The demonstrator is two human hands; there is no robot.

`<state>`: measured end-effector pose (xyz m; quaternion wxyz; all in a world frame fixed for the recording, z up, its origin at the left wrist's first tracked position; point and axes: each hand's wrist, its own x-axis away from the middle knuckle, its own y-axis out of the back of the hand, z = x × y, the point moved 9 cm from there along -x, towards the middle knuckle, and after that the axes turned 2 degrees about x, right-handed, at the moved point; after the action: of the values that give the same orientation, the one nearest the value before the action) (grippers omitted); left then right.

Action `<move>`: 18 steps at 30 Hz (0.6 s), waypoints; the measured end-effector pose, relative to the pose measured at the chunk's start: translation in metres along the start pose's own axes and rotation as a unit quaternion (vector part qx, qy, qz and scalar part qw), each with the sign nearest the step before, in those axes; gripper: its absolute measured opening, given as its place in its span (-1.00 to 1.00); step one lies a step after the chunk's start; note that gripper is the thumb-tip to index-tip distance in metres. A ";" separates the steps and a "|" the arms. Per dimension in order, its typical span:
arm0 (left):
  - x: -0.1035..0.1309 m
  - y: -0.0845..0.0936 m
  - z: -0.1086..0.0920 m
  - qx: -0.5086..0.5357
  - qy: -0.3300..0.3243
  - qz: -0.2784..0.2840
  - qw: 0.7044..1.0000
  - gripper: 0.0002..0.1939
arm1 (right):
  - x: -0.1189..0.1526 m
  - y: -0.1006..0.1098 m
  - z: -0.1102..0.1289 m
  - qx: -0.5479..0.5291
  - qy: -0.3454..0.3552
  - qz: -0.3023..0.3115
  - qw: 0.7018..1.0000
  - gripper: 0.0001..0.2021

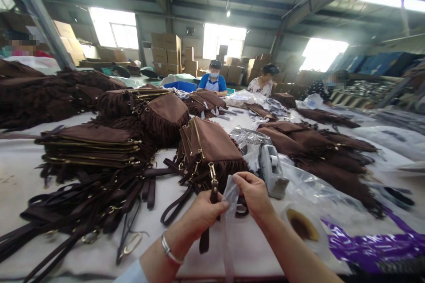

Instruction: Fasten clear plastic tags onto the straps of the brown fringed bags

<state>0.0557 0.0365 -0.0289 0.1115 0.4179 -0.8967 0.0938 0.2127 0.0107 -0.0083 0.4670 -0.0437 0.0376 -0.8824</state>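
Observation:
My left hand [202, 214] is closed round a brown wrist strap [205, 241], whose loose end hangs below the fingers. Its thumb also presses on a clear plastic strip [229, 230] that trails down toward the table's front edge. Thumb and fingers of my right hand [253, 190] pinch the upper part of that plastic. Just beyond the hands stands a group of brown fringed pouches [219, 141] with gold zips. A gold clasp [212, 170] joins the held strap to the front of this group. My fingers partly hide the strap's middle.
Left lie stacked brown pouches [89, 139] and a tangle of brown straps [83, 212]. On the right are a grey tape dispenser [274, 170], a tape roll [302, 225], a purple plastic bag [375, 243] and more pouches [305, 141]. Several people sit across the table.

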 end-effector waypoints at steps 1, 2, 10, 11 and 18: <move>0.000 0.000 0.001 -0.002 0.001 -0.004 1.000 -0.80 | -0.002 0.004 -0.001 -0.027 -0.003 -0.013 1.000 -0.67; -0.001 0.000 0.002 -0.002 0.002 -0.008 1.000 -0.80 | -0.002 0.008 -0.002 -0.060 -0.008 -0.023 0.998 -0.65; -0.005 0.001 0.012 0.039 0.004 -0.047 0.998 -0.75 | 0.029 -0.023 -0.027 -0.068 -0.117 0.109 0.985 -0.59; -0.005 -0.001 0.013 0.034 0.006 -0.037 0.999 -0.77 | 0.028 -0.023 -0.026 -0.052 -0.109 0.096 0.988 -0.60; 0.003 -0.011 0.017 -0.023 0.022 0.035 0.999 -0.90 | -0.009 -0.013 0.000 -0.099 -0.056 0.025 0.993 -0.66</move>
<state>0.0600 0.0232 -0.0432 0.1379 0.3815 -0.9100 0.0860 0.2070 0.0261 -0.0074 0.4833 -0.1379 0.1002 -0.8587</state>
